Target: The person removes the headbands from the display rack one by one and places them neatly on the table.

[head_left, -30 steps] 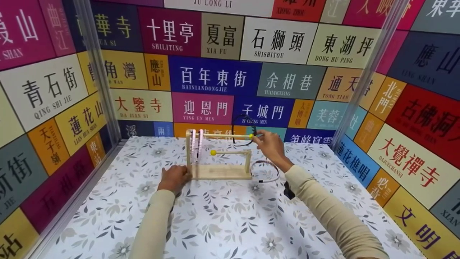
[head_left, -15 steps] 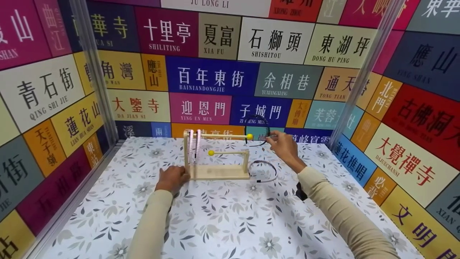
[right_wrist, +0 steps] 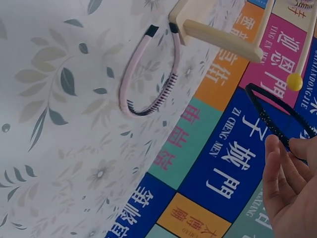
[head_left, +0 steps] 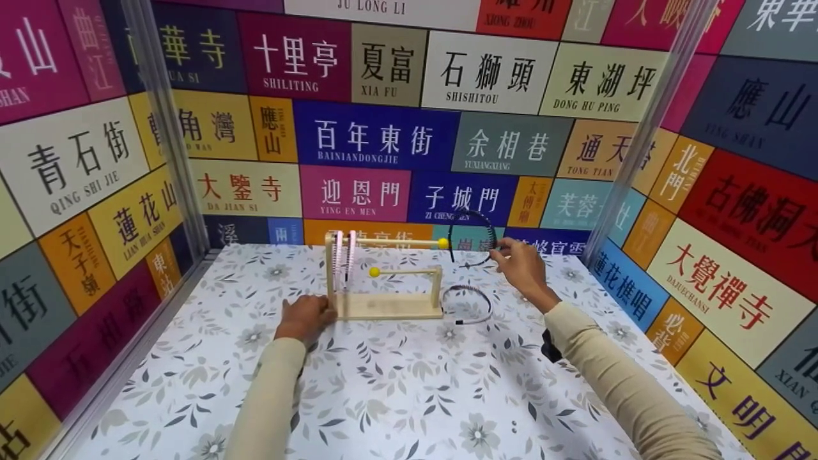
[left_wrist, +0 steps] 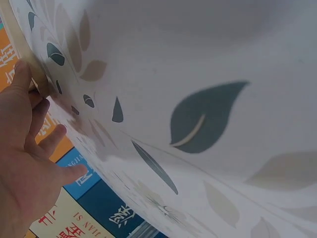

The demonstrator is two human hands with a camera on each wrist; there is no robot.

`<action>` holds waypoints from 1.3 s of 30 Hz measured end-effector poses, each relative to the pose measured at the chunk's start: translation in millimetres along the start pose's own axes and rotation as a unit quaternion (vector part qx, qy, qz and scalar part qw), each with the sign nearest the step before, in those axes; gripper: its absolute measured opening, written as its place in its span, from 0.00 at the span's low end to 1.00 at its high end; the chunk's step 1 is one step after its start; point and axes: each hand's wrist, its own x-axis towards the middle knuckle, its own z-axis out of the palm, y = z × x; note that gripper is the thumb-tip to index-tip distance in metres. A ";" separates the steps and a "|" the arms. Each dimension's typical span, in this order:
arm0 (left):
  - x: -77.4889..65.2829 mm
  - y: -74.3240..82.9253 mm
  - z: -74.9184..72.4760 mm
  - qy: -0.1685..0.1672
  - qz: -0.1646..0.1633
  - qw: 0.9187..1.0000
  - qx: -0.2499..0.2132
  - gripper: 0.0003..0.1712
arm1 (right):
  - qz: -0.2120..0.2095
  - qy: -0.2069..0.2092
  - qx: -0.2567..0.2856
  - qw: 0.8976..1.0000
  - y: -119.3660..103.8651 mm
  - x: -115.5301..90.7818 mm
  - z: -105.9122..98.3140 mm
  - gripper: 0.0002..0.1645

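While the wooden stand (head_left: 388,308) is touched at its left end by the left hand (head_left: 305,317), a black headband (right_wrist: 267,118) is held up by the right hand (head_left: 523,263). The headband is pinched at its side between thumb and fingers in the right hand's closed grip, and its loop is held above the surface (head_left: 383,390), just beyond the yellow ball (head_left: 443,243) at the tip of the upper rod (head_left: 399,243). In the left wrist view, the wood is met by the nearest fingertips of the left hand, with the other fingers loosely spread; whether the wood is pinched in that grip cannot be told.

The upper rod is carried by the tall left post (head_left: 330,271), and two pink headbands (head_left: 352,255) are hung on it, close to that post. The lower rod (head_left: 409,273) is borne by the short right post (head_left: 436,287) and is tipped with a second yellow ball (head_left: 374,272). A pale pink headband (right_wrist: 130,69) with black ends is laid on the leaf-patterned surface, just beside the stand's right end. Behind, the wall is covered with coloured, lettered panels (head_left: 377,134).
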 end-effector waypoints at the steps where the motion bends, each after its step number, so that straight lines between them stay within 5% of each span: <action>1: -0.7 0.3 0.1 0.002 0.002 1.000 0.000 0.10 | 0.003 0.000 -0.003 1.000 2.6 -0.9 -0.9 0.22; 13: -9.0 10.6 -7.1 -0.005 -0.013 1.000 0.019 0.11 | 0.022 0.005 -0.023 0.999 36.4 -12.2 -13.3 0.22; 20: -2.0 6.6 -2.7 -0.013 -0.016 0.999 0.028 0.11 | 0.044 -0.004 -0.035 0.998 59.8 -20.8 -16.6 0.23; 39: 3.3 3.5 0.8 -0.006 -0.013 1.000 0.026 0.11 | 0.147 -0.103 -0.035 0.983 126.5 -49.5 -25.4 0.24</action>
